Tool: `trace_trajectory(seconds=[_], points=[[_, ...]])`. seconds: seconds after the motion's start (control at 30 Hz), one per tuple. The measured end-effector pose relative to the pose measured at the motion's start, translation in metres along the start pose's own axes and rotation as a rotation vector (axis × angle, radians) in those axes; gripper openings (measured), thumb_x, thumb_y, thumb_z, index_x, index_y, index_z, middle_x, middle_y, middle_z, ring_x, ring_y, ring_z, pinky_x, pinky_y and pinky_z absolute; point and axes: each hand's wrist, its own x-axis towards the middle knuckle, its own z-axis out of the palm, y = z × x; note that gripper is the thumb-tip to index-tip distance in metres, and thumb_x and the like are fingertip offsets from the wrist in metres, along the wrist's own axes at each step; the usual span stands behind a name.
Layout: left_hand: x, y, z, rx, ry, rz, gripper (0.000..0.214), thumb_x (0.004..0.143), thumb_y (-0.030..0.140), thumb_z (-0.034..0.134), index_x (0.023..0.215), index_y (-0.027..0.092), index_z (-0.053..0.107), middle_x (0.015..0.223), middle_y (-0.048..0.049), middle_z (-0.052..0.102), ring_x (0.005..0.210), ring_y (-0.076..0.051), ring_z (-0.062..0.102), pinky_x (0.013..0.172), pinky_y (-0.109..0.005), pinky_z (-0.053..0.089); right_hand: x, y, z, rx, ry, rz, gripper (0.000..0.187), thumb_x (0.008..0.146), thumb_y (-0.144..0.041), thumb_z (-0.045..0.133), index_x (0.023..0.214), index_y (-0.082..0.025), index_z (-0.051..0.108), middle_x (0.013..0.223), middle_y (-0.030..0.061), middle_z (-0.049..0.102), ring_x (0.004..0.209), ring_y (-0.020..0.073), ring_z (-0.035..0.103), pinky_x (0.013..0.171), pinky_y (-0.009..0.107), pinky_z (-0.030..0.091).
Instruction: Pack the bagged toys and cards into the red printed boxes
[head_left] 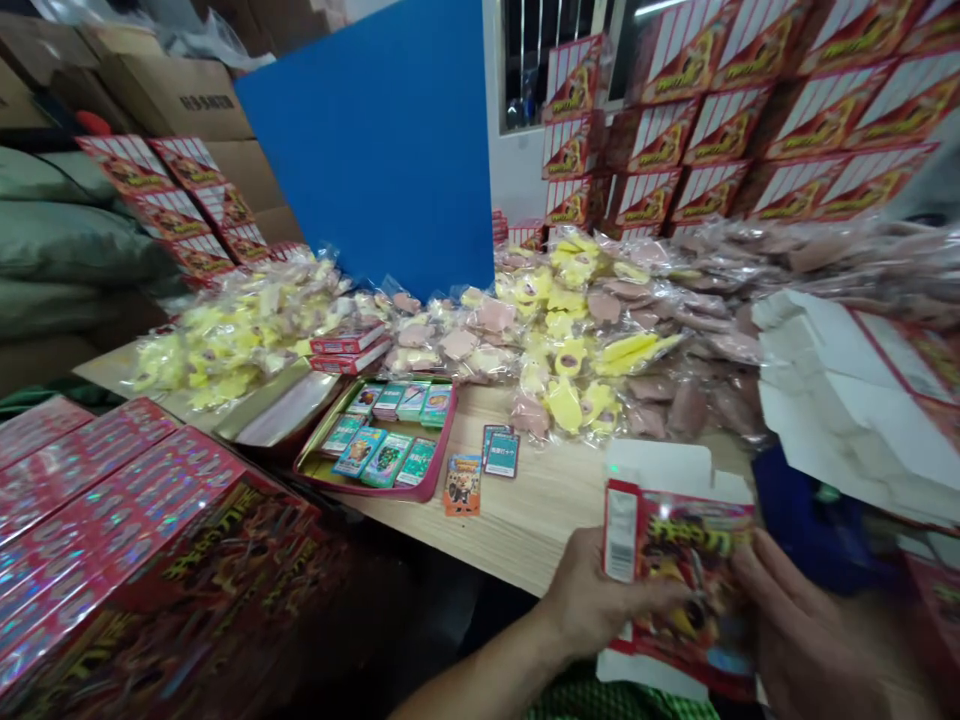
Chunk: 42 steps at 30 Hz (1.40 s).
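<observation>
Both my hands hold a red printed cardboard box (694, 585) with a white barcode panel on its left side and white flaps showing at its top and bottom. My left hand (600, 600) grips it from the left, fingers across its face. My right hand (795, 620) presses on its right side, with fingers spread. Part of the box is blurred and partly covered by my fingers. Nearest to my hands, a flat white and red box blank (855, 400) lies to the right, on a wooden table (532, 525).
A red tray of cards (375, 440) and loose cards (463, 484) sit on the table beyond bagged yellow and pink plush items (577, 350). Stacked red boxes (780, 110) rise behind them. Holographic red boxes (112, 520) fill the near left, beside a blue board (375, 140).
</observation>
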Motion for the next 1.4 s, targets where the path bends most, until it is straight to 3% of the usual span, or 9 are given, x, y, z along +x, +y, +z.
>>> trace_trajectory(seconds=[0.1, 0.23, 0.47, 0.57, 0.73, 0.93, 1.1, 1.23, 1.4], points=[[-0.001, -0.019, 0.0, 0.076, 0.185, 0.046, 0.055, 0.069, 0.053, 0.087, 0.103, 0.011, 0.079, 0.101, -0.0143, 0.079, 0.089, -0.027, 0.075, 0.089, -0.041, 0.058, -0.004, 0.002, 0.012, 0.103, 0.103, 0.155, 0.048, 0.068, -0.058, 0.086, 0.093, -0.02, 0.072, 0.062, 0.0003, 0.064, 0.043, 0.0158, 0.055, 0.032, 0.023, 0.045], [-0.002, -0.024, -0.009, 0.228, 0.255, 0.018, 0.05, 0.071, 0.053, 0.085, 0.095, 0.011, 0.075, 0.093, -0.0133, 0.08, 0.083, -0.026, 0.075, 0.08, -0.037, 0.06, -0.003, 0.002, 0.017, 0.113, -0.05, 0.181, 0.054, 0.076, -0.062, 0.077, 0.109, -0.019, 0.07, 0.067, 0.0002, 0.064, 0.046, 0.0156, 0.057, 0.035, 0.023, 0.048], [-0.012, -0.027, -0.026, 0.421, 0.457, 0.295, 0.072, 0.089, 0.046, 0.071, 0.148, 0.022, 0.038, 0.139, -0.0145, 0.063, 0.127, -0.025, 0.062, 0.107, -0.037, 0.049, -0.023, 0.005, 0.017, -0.125, -0.231, -0.038, 0.059, 0.098, -0.044, 0.055, 0.152, -0.026, 0.037, 0.095, 0.0019, 0.066, 0.088, 0.0203, 0.068, 0.081, 0.033, 0.059], [-0.02, -0.037, -0.028, 0.497, 0.502, 0.29, 0.056, 0.092, 0.052, 0.066, 0.137, 0.021, 0.054, 0.141, -0.0125, 0.061, 0.131, -0.025, 0.058, 0.105, -0.032, 0.049, -0.026, 0.006, 0.011, -0.22, -0.291, -0.079, 0.038, 0.104, -0.042, 0.046, 0.137, -0.024, 0.049, 0.091, 0.0011, 0.063, 0.087, 0.0193, 0.064, 0.079, 0.03, 0.053], [-0.028, -0.04, -0.023, 0.438, 0.558, 0.18, 0.045, 0.089, 0.065, 0.064, 0.089, 0.019, 0.063, 0.08, -0.0011, 0.064, 0.072, -0.016, 0.06, 0.066, -0.023, 0.05, -0.021, 0.001, 0.002, -0.4, -0.348, -0.162, 0.036, 0.106, -0.042, 0.039, 0.077, -0.021, 0.047, 0.074, -0.0007, 0.051, 0.069, 0.0162, 0.049, 0.063, 0.027, 0.039], [-0.032, -0.005, -0.027, 0.123, 0.453, 0.02, 0.062, 0.071, 0.048, 0.088, 0.122, 0.024, 0.062, 0.08, 0.0039, 0.063, 0.072, -0.013, 0.061, 0.069, -0.022, 0.052, -0.022, -0.014, 0.005, -0.353, -0.402, -0.19, 0.013, 0.102, -0.024, 0.043, 0.112, -0.021, 0.051, 0.09, 0.001, 0.057, 0.081, 0.0179, 0.056, 0.074, 0.03, 0.044], [-0.046, 0.0, -0.055, 0.372, 0.411, 0.004, 0.042, 0.07, 0.054, 0.086, 0.089, 0.017, 0.076, 0.094, -0.0066, 0.074, 0.085, -0.02, 0.068, 0.077, -0.026, 0.056, -0.03, -0.033, 0.008, -0.534, -0.524, -0.409, 0.007, 0.099, -0.017, 0.047, 0.096, -0.019, 0.053, 0.097, 0.0059, 0.06, 0.089, 0.0203, 0.057, 0.078, 0.033, 0.045], [-0.053, -0.002, -0.062, 0.426, 0.413, -0.024, 0.046, 0.062, 0.058, 0.089, 0.081, 0.017, 0.079, 0.092, -0.0088, 0.078, 0.084, -0.024, 0.071, 0.075, -0.029, 0.059, -0.034, -0.045, 0.011, -0.639, -0.639, -0.3, 0.011, 0.101, -0.017, 0.047, 0.091, -0.02, 0.051, 0.095, 0.0052, 0.061, 0.089, 0.0199, 0.056, 0.081, 0.034, 0.045], [-0.049, 0.008, -0.052, 0.381, 0.463, -0.115, 0.058, 0.057, 0.056, 0.092, 0.099, 0.017, 0.081, 0.09, -0.0078, 0.079, 0.08, -0.022, 0.071, 0.072, -0.028, 0.06, -0.035, -0.05, 0.017, -0.724, -0.59, -0.173, 0.005, 0.101, -0.016, 0.049, 0.102, -0.02, 0.052, 0.096, 0.0046, 0.065, 0.084, 0.0186, 0.056, 0.075, 0.032, 0.042]])
